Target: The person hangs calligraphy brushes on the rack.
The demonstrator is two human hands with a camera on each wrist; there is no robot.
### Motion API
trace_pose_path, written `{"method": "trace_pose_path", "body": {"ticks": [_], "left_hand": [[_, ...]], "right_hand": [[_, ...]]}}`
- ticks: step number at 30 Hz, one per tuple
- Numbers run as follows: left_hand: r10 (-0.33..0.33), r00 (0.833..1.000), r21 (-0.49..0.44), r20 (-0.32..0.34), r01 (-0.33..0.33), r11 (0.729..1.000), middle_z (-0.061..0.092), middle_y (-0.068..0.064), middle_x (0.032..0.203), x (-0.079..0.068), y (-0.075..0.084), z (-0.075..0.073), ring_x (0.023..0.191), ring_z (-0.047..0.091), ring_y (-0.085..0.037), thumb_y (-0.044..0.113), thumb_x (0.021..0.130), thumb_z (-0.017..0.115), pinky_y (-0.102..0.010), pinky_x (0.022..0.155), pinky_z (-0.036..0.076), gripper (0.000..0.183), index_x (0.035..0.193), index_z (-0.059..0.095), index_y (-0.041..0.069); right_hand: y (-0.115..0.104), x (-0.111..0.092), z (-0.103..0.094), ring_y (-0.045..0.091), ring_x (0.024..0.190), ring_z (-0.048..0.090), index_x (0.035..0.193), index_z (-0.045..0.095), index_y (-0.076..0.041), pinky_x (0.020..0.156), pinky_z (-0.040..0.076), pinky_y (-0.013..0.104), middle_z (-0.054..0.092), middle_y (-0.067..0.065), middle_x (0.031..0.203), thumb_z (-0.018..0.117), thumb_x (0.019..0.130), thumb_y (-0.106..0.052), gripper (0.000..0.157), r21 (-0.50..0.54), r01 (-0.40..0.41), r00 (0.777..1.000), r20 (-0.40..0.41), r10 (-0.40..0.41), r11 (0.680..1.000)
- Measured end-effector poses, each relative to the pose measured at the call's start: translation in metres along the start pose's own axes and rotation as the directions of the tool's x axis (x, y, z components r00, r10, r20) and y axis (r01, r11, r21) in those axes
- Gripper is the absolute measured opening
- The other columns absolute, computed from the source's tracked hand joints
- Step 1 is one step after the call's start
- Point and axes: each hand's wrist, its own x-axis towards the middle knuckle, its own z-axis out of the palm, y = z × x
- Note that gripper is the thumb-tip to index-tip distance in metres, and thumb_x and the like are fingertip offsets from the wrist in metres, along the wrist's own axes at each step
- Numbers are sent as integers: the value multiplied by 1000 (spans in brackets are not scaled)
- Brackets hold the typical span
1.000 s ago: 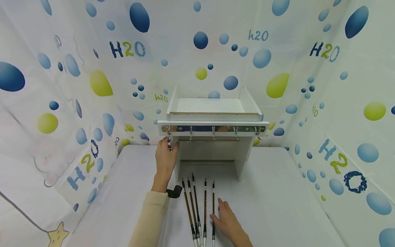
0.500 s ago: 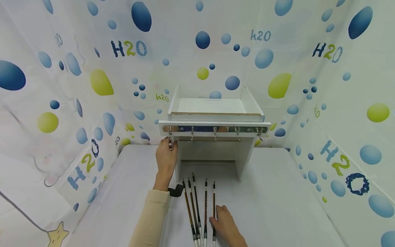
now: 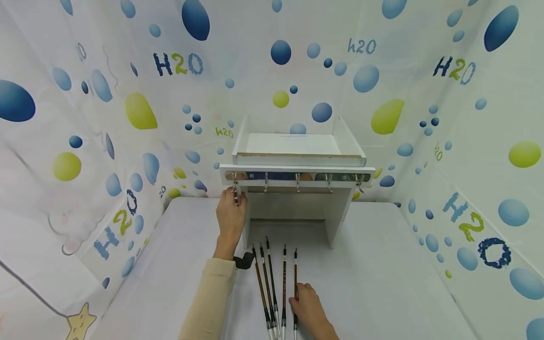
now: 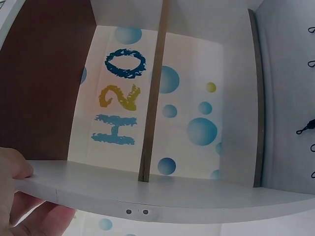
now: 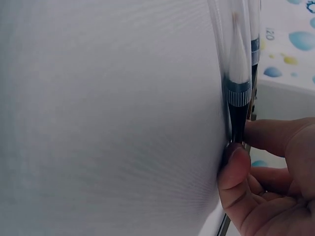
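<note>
A white wooden shelf (image 3: 341, 212) stands at the back of the table, with a rail of metal hooks (image 3: 276, 176) along its front. Up at the rail's left end, my left hand (image 3: 231, 217) grips the shelf's left side panel (image 4: 172, 210), thumb inside and fingers outside in the left wrist view. Several calligraphy brushes lie on the table before the shelf, white tips toward me. My right hand (image 3: 312, 307) pinches the rightmost brush (image 3: 295, 274) on its handle; the right wrist view has thumb and fingers just below its ferrule (image 5: 239, 96).
Left of the held brush lie a brown brush (image 3: 284, 278) and a darker brush (image 3: 272, 274), with others farther left. Above the rail the shelf has an open-fronted white top tray (image 3: 293, 144). A white curtain (image 3: 238, 42) with blue and green dots encloses the table (image 3: 391, 274).
My right hand has come down and in, its spread fingers drawing together on the rightmost brush. The left hand stays at the shelf's side panel.
</note>
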Motion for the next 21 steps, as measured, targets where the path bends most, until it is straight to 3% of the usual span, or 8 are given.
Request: {"method": "trace_pose_path", "body": {"ticks": [11, 21], "left_hand": [[-14, 1000, -29, -22, 14, 999, 62, -21, 90, 0, 0, -2, 71, 68, -32, 11, 87, 61, -43, 60, 55, 22, 102, 59, -4], [-26, 1000, -31, 4, 26, 999, 62, -21, 90, 2, 1, -2, 72, 68, -33, 12, 87, 61, -43, 62, 56, 28, 108, 58, -6]], "right_hand": [[-3, -1, 1, 13, 66, 52, 95, 63, 8, 52, 45, 27, 58, 7, 75, 66, 81, -10, 23, -23, 22, 999, -27, -23, 999], [0, -2, -3, 18, 67, 60, 93, 64, 6, 53, 48, 28, 63, 11, 77, 66, 79, -8, 20, -70, 62, 992, -110, -70, 996]]}}
